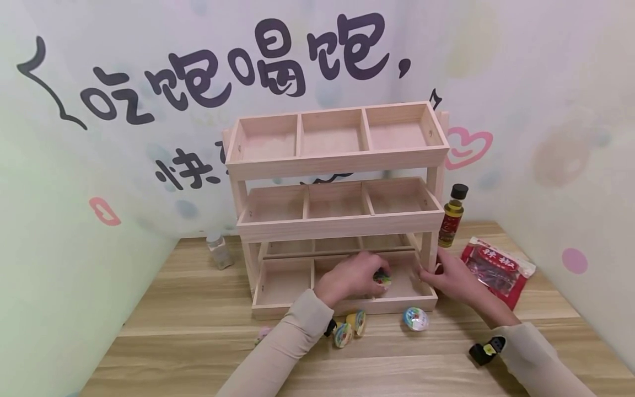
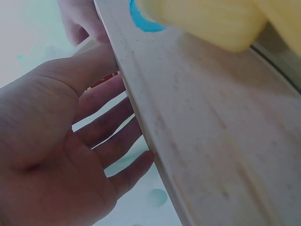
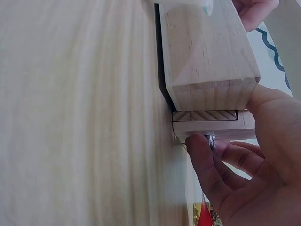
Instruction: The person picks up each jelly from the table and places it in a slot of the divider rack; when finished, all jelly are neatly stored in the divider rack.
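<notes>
1. Rack of tiered pale wooden trays (image 1: 342,228); right hand (image 1: 450,277) pinches small silver metal bolt (image 3: 211,141) at its side.
2. Left hand (image 1: 353,275) at lowest tray (image 1: 273,312), beside small multicolour-lidded cup (image 1: 382,279); grip: cannot tell.
3. 2 yellow cups (image 1: 359,323) on wood-grain table (image 1: 188,342).

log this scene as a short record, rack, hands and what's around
rack: wooden, three tiers
left hand: at the bottom tier, by a small cup; grip unclear
right hand: pinches a metal fastener at the rack's side
in front: two yellow cups, one print-lidded cup, partly hidden pink item
right of rack: dark-capped bottle, red bag
left of rack: clear container
</notes>
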A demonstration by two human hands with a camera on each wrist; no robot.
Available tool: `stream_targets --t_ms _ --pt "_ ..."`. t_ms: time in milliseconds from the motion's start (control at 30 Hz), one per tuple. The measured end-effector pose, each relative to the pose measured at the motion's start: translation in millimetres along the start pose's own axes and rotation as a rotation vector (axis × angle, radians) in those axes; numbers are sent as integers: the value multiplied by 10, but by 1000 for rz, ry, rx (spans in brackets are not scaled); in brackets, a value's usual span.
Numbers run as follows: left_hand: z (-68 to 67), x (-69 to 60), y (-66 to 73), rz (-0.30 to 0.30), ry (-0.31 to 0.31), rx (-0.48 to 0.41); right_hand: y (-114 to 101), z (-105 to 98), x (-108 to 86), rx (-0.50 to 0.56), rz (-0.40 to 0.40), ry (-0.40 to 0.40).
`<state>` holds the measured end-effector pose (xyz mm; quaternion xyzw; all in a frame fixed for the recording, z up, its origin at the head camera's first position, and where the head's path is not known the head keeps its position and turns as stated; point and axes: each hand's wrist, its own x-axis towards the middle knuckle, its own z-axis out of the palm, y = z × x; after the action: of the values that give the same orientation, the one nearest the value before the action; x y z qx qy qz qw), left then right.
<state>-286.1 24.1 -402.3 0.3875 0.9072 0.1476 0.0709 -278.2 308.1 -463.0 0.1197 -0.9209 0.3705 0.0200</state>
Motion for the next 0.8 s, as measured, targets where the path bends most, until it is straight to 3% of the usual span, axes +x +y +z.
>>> stream_targets --t_ms 267,533,800 --pt "24 -26 -12 -8 21 34 -11 23 10 14 11 -13" --pt "54 -202 68 -10 145 205 -25 34 16 21 13 -22" --pt "245 -470 371 140 239 184 -21 13 -11 15 -3 -2"
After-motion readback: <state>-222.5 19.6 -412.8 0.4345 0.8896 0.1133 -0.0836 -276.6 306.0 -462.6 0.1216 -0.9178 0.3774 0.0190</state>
